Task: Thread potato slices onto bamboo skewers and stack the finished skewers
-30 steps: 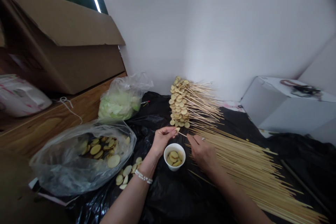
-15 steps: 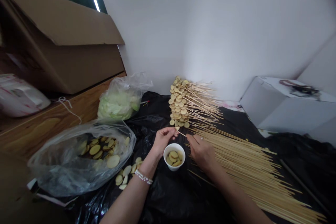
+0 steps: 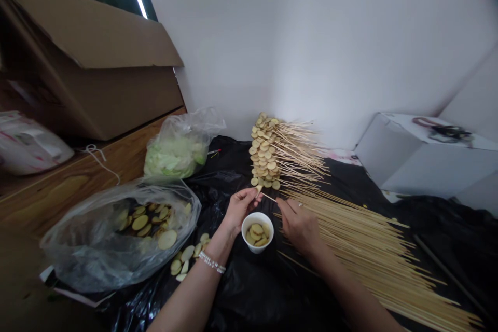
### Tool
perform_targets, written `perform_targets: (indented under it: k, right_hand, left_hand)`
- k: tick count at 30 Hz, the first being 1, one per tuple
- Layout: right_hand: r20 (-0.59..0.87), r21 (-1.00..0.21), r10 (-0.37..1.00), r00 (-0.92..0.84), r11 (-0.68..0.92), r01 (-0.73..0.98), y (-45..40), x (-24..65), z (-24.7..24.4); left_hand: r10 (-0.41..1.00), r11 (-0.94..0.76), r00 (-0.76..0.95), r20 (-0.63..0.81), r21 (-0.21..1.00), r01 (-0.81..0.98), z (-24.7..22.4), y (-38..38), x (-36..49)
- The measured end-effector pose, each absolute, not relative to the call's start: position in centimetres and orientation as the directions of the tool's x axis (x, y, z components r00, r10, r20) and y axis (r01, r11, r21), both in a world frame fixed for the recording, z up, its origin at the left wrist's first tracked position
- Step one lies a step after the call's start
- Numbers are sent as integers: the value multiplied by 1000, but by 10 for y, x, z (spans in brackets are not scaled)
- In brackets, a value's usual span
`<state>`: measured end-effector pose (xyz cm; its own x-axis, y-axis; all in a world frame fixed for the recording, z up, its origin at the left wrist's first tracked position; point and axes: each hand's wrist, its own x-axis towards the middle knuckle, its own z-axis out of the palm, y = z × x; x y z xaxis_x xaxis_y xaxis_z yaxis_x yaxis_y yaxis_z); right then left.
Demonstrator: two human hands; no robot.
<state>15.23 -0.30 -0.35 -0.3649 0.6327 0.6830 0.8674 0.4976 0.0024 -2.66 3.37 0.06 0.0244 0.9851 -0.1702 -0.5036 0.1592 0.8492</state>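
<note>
Two bare hands work just above a black plastic sheet (image 3: 249,290). The left hand (image 3: 241,206) has a narrow grip, with thumb and fingers pinched on a small pale potato slice (image 3: 259,189), most of which is hidden. The right hand (image 3: 298,228) also has a narrow grip, its fingertips closed on a thin bamboo skewer (image 3: 269,197). The skewer crosses the gap between the hands, its tip at the slice. A beaded bracelet (image 3: 212,262) circles the left wrist.

Just below and between the hands stands a white cup (image 3: 257,248) holding potato slices in yellowish liquid. Just beyond the hands, a stack of loaded skewers (image 3: 295,155) lies with its slices bunched at the left ends, near the wall (image 3: 311,46). A broad spread of bare skewers (image 3: 361,249) fans out to the right, beside the right hand.

To the left, a clear bag (image 3: 89,254) lies open on the sheet, full of potato slices, with a few loose slices (image 3: 187,253) beside the left forearm. Behind it sits a bag of pale green leaves (image 3: 175,158). A cardboard box (image 3: 89,67) stands on a wooden desk (image 3: 50,192) at the far left, and a white box (image 3: 424,158) sits at the far right.
</note>
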Motion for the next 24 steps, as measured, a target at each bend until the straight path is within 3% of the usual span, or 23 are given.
perform_targets:
  k: [24]
  right_hand:
    - [686, 1, 625, -373, 512, 859, -2, 151, -4]
  left_hand:
    - [989, 149, 56, -139, 881, -448, 3, 31, -26]
